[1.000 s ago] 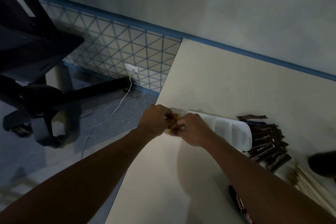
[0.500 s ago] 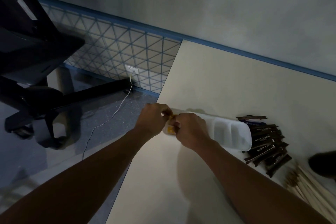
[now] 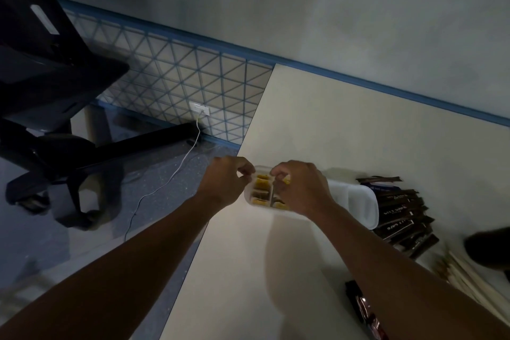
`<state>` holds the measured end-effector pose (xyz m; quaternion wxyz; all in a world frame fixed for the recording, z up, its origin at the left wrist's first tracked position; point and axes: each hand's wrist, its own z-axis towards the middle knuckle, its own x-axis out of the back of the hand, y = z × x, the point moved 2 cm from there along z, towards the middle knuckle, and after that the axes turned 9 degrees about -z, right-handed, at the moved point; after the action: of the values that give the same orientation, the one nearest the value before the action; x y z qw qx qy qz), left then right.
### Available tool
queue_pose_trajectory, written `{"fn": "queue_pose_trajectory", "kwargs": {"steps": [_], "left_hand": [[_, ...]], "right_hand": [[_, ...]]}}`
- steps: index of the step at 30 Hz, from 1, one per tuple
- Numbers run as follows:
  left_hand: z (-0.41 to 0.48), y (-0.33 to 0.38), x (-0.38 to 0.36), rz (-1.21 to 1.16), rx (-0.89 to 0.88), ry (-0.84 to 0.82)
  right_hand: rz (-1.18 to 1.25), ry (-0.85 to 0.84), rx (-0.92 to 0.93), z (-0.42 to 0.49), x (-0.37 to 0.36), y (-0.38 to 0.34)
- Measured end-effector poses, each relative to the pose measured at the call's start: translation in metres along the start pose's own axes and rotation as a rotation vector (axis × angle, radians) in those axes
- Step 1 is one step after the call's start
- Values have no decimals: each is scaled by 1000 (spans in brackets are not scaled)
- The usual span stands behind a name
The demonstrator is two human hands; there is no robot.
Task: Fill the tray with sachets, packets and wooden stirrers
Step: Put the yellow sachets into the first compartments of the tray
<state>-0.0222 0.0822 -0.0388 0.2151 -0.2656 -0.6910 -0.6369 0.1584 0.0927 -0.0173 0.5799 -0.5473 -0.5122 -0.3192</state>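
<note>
While the right hand (image 3: pixel 300 190) pinches a yellow sachet (image 3: pixel 286 180) over the white tray (image 3: pixel 358 199), the nearest compartment lies just below that pinch, toward 7 o'clock. The left hand (image 3: pixel 223 179), fingers curled, appears to pinch the tray's 9 o'clock end. The tray runs 10 to 4 o'clock at the table (image 3: pixel 331 119) edge, its left compartments packed yellow and its right ones bare.

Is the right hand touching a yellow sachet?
Touching. The head view shows the right hand pinching a yellow sachet between its fingertips, at the white tray.

Smooth wht plastic tray (image 3: pixel 362 201), matt tbl (image 3: pixel 345 130)
</note>
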Motion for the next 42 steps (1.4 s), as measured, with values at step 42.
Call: {"fn": "queue_pose_trajectory", "kwargs": {"steps": [42], "left_hand": [[-5,4,-8,-6,110,34]], "right_hand": [[-97,-101,31,7,-7,2]]}}
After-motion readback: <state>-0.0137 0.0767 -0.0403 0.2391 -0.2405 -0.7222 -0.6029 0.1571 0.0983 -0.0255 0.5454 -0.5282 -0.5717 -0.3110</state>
